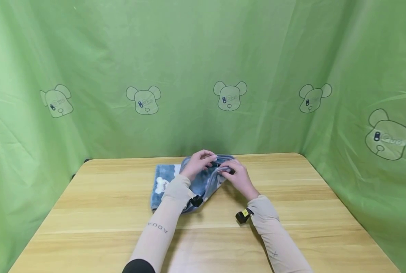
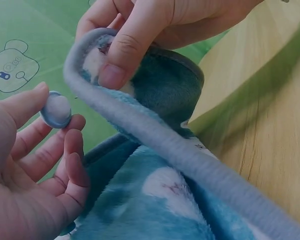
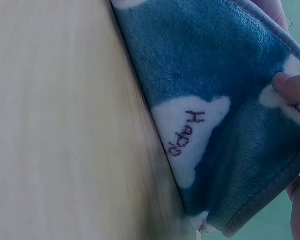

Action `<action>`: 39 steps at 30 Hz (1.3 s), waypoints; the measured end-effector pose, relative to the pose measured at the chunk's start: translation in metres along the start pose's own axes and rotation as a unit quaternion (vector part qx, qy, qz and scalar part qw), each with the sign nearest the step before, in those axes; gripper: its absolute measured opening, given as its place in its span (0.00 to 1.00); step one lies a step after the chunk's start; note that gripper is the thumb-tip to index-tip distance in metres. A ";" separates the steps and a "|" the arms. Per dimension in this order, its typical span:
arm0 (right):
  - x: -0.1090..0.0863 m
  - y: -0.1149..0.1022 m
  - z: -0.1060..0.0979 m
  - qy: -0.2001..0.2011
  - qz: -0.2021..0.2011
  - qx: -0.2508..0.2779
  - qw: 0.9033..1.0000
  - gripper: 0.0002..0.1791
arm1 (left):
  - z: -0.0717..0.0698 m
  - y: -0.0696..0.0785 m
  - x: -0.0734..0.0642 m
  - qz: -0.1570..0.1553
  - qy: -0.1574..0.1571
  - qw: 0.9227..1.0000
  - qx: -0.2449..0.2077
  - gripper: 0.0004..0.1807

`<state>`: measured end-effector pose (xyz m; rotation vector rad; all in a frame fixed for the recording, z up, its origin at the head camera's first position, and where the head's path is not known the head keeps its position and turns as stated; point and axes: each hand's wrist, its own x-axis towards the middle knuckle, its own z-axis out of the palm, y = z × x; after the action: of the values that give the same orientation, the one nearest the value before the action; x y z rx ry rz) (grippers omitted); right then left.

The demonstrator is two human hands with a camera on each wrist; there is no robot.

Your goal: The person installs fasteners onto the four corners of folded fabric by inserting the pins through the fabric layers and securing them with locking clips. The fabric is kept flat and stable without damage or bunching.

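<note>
A folded teal plush cloth (image 1: 169, 172) with white bear-shaped patches and grey edging lies on the table, partly raised. My right hand (image 1: 238, 176) pinches a grey-edged part of it between thumb and fingers. Beside that edge, my left hand (image 1: 197, 166) pinches a small round pale disc with a blue rim (image 2: 57, 110) between thumb and fingertips; its exact kind is unclear. The left wrist view has the disc apart from the cloth's edge. A thin pale line like thread (image 1: 217, 163) shows faintly between the hands. Dark lettering marks a white patch (image 3: 190, 132) in the right wrist view.
The light wooden table (image 1: 97, 223) extends around the cloth, its far edge just behind the hands. Green curtains (image 1: 189, 49) with bear-head prints hang at the back and both sides. Black wrist-worn devices (image 1: 242, 217) sit at both cuffs.
</note>
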<state>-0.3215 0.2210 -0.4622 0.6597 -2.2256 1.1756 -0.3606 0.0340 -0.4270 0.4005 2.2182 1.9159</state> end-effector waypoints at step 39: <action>-0.001 0.003 0.000 0.000 0.007 -0.019 1.000 0.10 | 0.009 -0.015 0.000 -0.006 -0.022 1.000 0.002 0.15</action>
<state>-0.3233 0.2224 -0.4650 0.6298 -2.2495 1.1385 -0.3590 0.0401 -0.4435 0.4242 2.1921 1.8774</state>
